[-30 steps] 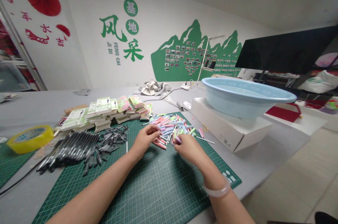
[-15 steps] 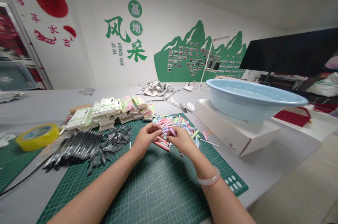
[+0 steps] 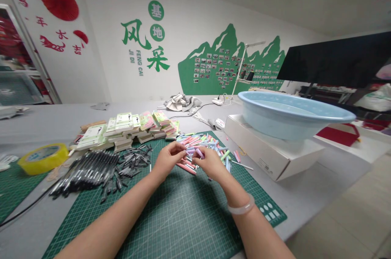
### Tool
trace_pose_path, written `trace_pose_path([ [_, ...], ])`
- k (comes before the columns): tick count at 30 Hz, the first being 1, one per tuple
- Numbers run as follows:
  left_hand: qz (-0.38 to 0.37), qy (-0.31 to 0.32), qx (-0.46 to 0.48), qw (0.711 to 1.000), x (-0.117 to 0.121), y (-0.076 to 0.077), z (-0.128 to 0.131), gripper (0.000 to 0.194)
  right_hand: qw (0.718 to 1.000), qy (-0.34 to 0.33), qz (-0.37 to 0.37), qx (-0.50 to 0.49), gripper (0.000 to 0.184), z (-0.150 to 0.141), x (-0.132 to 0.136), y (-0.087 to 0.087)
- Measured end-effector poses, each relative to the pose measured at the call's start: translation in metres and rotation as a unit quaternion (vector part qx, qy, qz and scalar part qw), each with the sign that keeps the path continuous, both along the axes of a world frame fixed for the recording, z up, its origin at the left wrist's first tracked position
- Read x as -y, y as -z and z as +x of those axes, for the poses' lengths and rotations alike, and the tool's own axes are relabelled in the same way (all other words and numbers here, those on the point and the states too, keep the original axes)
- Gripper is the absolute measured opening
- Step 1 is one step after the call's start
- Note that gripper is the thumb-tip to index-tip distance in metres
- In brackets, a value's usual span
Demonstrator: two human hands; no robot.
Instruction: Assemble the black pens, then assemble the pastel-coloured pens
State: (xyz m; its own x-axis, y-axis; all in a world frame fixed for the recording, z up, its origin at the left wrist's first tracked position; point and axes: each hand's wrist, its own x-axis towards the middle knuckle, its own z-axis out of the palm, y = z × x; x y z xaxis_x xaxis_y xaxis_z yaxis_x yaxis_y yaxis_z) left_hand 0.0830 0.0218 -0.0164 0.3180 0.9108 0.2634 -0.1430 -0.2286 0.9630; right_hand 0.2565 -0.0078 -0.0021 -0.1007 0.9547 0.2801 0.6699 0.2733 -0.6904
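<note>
My left hand (image 3: 169, 160) is closed in a pinch above the green cutting mat (image 3: 183, 226); what its fingertips hold is too small to make out. Close beside it, my right hand (image 3: 211, 164) pinches a short purple tube (image 3: 200, 153) that looks like a pen part. Both hands are over the near side of a loose pile of pastel pen parts (image 3: 203, 141) in pink, blue, green and purple. A pink piece (image 3: 187, 168) lies just below the fingertips, between the hands. A pale bangle (image 3: 242, 206) rings my right wrist.
Black and clear pens (image 3: 88, 171) lie heaped to the left, with stacked small boxes (image 3: 122, 126) behind them. A roll of yellow tape (image 3: 44, 158) sits far left. On the right, a blue basin (image 3: 275, 122) rests on a white carton (image 3: 259, 149). Crumpled gloves (image 3: 180, 102) lie at the back.
Almost nothing differs. Both hands stay in the same place with their fingers pinched, and the purple tube is still in my right hand.
</note>
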Motion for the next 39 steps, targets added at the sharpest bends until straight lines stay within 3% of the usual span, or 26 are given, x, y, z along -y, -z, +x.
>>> trace_pose_path([
  [7,0.082,-0.043,-0.119,0.989,0.003,-0.007,-0.001,0.020,0.987,-0.050,-0.041,-0.148,0.004,-0.007,-0.003,0.005],
  [13,0.096,-0.057,-0.138,0.984,0.004,-0.015,-0.006,0.024,0.928,-0.083,-0.142,-0.335,0.013,-0.016,-0.002,0.007],
  [18,0.095,-0.053,-0.131,0.985,0.002,-0.021,-0.013,0.029,0.909,-0.099,-0.160,-0.373,0.019,-0.023,-0.011,0.003],
  [21,0.084,-0.084,-0.144,0.982,-0.006,-0.026,-0.032,0.035,0.904,-0.096,-0.171,-0.380,0.025,-0.030,-0.017,0.003],
  [23,0.075,-0.128,-0.237,0.960,-0.012,-0.026,-0.052,0.026,0.903,-0.095,-0.161,-0.387,0.024,-0.034,-0.019,0.007],
  [26,0.027,-0.144,-0.452,0.880,-0.018,-0.016,-0.083,0.008,0.901,-0.094,-0.143,-0.398,0.017,-0.040,-0.017,0.016],
  [29,-0.006,-0.145,-0.539,0.830,-0.020,0.002,-0.098,0.025,0.901,-0.083,-0.147,-0.400,0.013,-0.045,-0.012,0.022],
  [34,0.008,-0.164,-0.539,0.826,-0.021,0.020,-0.088,0.028,0.907,-0.093,-0.151,-0.381,0.013,-0.047,-0.008,0.027],
  [39,-0.004,-0.146,-0.506,0.850,-0.017,0.008,-0.076,0.019,0.911,-0.120,-0.120,-0.375,0.013,-0.044,-0.008,0.031],
])
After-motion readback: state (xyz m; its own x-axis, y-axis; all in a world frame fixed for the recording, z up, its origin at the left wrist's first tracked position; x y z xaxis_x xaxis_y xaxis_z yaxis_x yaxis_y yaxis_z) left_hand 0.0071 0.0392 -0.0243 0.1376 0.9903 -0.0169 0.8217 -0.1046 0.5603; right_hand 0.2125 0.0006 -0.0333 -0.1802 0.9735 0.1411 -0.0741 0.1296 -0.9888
